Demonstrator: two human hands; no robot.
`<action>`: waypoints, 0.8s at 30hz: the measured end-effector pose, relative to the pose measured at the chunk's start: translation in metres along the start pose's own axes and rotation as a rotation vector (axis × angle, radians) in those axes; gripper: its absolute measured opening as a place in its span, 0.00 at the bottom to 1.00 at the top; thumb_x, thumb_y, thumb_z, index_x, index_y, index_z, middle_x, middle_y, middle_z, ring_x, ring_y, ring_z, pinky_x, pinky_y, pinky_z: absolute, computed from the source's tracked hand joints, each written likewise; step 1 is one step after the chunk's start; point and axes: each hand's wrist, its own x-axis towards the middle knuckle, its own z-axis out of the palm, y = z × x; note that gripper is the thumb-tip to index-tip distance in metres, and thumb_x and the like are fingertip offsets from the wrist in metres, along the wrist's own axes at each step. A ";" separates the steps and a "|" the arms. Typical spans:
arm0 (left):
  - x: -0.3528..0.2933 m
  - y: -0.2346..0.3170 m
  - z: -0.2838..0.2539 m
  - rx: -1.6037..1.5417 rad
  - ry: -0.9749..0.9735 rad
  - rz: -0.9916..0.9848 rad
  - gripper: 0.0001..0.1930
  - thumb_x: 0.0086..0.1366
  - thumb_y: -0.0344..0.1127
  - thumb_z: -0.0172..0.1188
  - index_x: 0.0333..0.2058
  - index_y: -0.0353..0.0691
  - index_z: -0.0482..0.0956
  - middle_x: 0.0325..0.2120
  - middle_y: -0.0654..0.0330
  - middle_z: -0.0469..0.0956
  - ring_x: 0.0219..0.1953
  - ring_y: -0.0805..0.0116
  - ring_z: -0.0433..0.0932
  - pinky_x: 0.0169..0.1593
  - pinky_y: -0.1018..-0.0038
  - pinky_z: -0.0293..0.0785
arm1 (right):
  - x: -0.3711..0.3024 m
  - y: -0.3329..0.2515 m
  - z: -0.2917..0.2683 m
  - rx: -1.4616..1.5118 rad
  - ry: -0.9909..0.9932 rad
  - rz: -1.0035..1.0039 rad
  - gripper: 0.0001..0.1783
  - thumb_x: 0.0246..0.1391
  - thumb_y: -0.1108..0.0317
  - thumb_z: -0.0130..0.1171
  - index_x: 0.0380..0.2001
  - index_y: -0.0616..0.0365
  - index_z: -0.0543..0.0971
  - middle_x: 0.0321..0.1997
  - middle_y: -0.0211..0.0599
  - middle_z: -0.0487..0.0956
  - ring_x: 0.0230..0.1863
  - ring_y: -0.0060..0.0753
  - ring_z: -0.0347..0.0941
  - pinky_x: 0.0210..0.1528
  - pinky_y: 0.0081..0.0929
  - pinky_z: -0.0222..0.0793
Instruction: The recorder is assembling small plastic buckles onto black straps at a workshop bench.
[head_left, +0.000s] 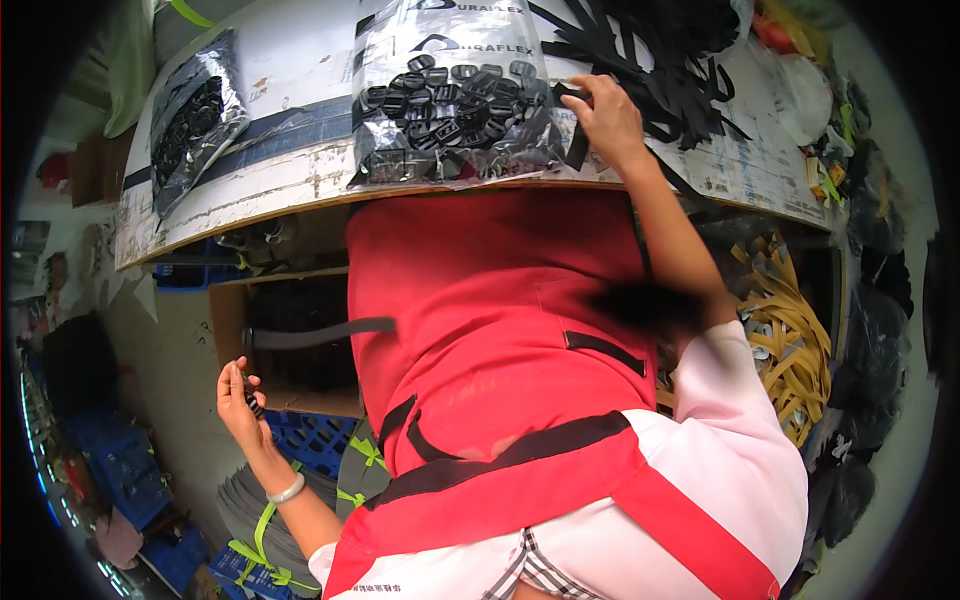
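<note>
Left hand (241,394), eight o'clock: fingers curled around black buckles (254,402). Right hand (608,115), one o'clock: fingers pinched on a black strap (577,148) beside the strap pile (690,95) — whose tangle could drag neighbouring straps off the desk (300,165).

At eight o'clock I see the left hand (240,403) curled around what look like small black pieces (254,402), a dark strap (320,333) stretching out just above it. At one, the right hand (590,105) pinches a black strip (563,94) beside heaped black straps (675,80). My tabletop (300,85) carries a clear bag (398,58) of buckles (445,108) at twelve.
</note>
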 end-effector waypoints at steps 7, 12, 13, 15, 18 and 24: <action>-0.031 -0.028 0.086 -0.141 -0.271 -0.213 0.23 0.66 0.29 0.56 0.57 0.34 0.61 0.45 0.43 0.78 0.31 0.66 0.82 0.17 0.84 0.61 | 0.022 0.026 0.018 -0.041 -0.389 0.210 0.18 0.47 0.57 0.66 0.37 0.57 0.80 0.39 0.45 0.79 0.43 0.48 0.76 0.45 0.39 0.70; -0.053 -0.013 0.166 -0.235 -0.619 -0.232 0.12 0.68 0.32 0.55 0.46 0.33 0.68 0.36 0.48 0.81 0.28 0.68 0.83 0.17 0.84 0.68 | 0.007 0.015 -0.002 0.108 -0.125 -0.011 0.11 0.53 0.64 0.61 0.37 0.58 0.79 0.29 0.43 0.77 0.30 0.39 0.74 0.36 0.31 0.68; -0.058 -0.005 0.173 -0.216 -0.630 -0.225 0.08 0.67 0.33 0.57 0.39 0.35 0.73 0.32 0.53 0.82 0.23 0.73 0.80 0.18 0.84 0.67 | 0.002 0.001 -0.010 0.154 -0.078 -0.038 0.10 0.58 0.66 0.58 0.41 0.59 0.79 0.26 0.35 0.78 0.27 0.30 0.74 0.33 0.24 0.68; -0.062 -0.001 0.183 -0.213 -0.611 -0.209 0.07 0.67 0.33 0.58 0.37 0.36 0.75 0.28 0.56 0.81 0.20 0.76 0.77 0.18 0.85 0.66 | -0.012 -0.059 -0.041 0.543 -0.186 0.128 0.12 0.59 0.64 0.58 0.39 0.61 0.80 0.30 0.34 0.81 0.26 0.26 0.75 0.32 0.25 0.70; -0.065 -0.006 0.192 -0.205 -0.622 -0.181 0.07 0.66 0.36 0.60 0.32 0.39 0.78 0.18 0.66 0.75 0.15 0.82 0.67 0.18 0.86 0.59 | -0.050 -0.154 -0.074 0.898 -0.720 0.322 0.11 0.59 0.67 0.57 0.42 0.61 0.79 0.26 0.26 0.76 0.26 0.15 0.72 0.26 0.18 0.72; -0.092 -0.007 0.223 -0.254 -0.801 -0.251 0.08 0.69 0.37 0.56 0.35 0.38 0.78 0.20 0.65 0.73 0.17 0.80 0.69 0.18 0.84 0.61 | -0.103 -0.184 -0.025 1.185 -0.950 0.274 0.09 0.58 0.71 0.59 0.41 0.63 0.79 0.26 0.27 0.77 0.29 0.15 0.69 0.31 0.22 0.67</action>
